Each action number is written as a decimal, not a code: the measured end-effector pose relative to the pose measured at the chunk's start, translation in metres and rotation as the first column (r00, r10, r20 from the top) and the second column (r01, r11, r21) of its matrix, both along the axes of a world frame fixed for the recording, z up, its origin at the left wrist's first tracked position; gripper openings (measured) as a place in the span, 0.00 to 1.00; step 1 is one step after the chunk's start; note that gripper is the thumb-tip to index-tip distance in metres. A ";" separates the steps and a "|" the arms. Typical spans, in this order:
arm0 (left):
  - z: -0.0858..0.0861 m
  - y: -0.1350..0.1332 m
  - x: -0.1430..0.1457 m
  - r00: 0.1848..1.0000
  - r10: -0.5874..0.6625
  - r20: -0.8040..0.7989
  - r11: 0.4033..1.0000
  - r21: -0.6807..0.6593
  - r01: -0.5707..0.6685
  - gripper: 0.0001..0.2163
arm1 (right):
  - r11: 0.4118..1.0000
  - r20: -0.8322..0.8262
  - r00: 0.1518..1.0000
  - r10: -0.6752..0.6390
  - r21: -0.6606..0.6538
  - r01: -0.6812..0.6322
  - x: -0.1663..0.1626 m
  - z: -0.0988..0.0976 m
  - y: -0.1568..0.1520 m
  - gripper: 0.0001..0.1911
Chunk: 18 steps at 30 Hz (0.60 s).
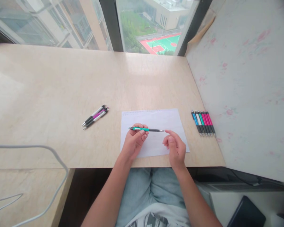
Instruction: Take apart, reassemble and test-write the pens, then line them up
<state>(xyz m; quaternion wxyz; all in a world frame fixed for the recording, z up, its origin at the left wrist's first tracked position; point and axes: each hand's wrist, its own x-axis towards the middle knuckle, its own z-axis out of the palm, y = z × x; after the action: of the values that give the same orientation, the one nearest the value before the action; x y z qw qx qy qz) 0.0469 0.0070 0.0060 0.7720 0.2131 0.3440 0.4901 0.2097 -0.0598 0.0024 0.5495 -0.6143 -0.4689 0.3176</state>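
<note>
A green and black pen [153,130] lies level across the fingers of my left hand [135,140], which is closed on its green barrel. Its silver tip points right. My right hand [176,146] is beside that tip, index finger stretched toward it and the other fingers curled, with nothing seen in them. Whether the index fingertip touches the pen tip is hard to tell. Both hands are above a white sheet of paper [156,118] with a line of faint writing along its top edge.
A small bunch of pens [96,117], white and purple with black grips, lies on the left of the desk [61,82]. To the right, several pens [203,123] in blue, white, green and pink form a row by the wall. A white cable [59,159] loops at the left.
</note>
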 end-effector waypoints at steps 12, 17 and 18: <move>0.002 -0.004 0.004 0.988 0.073 -0.138 0.989 0.137 -0.054 0.09 | 0.997 -0.344 0.938 0.031 -0.052 -0.051 -0.009 -0.001 0.049 0.12; 0.002 -0.004 0.007 0.967 0.176 -0.185 0.979 0.136 -0.152 0.11 | 0.999 -0.289 0.957 0.016 -0.041 -0.029 -0.004 -0.007 0.046 0.11; 0.001 -0.003 0.006 0.966 0.185 -0.180 0.978 0.128 -0.164 0.11 | 0.999 -0.290 0.957 0.025 -0.036 -0.037 -0.004 -0.006 0.045 0.11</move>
<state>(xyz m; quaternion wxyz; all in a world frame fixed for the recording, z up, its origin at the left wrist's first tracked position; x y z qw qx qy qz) 0.0533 0.0036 0.0071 0.6762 0.2708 0.4058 0.5520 0.2054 -0.0148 -0.0040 0.5945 -0.5647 -0.3863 0.4224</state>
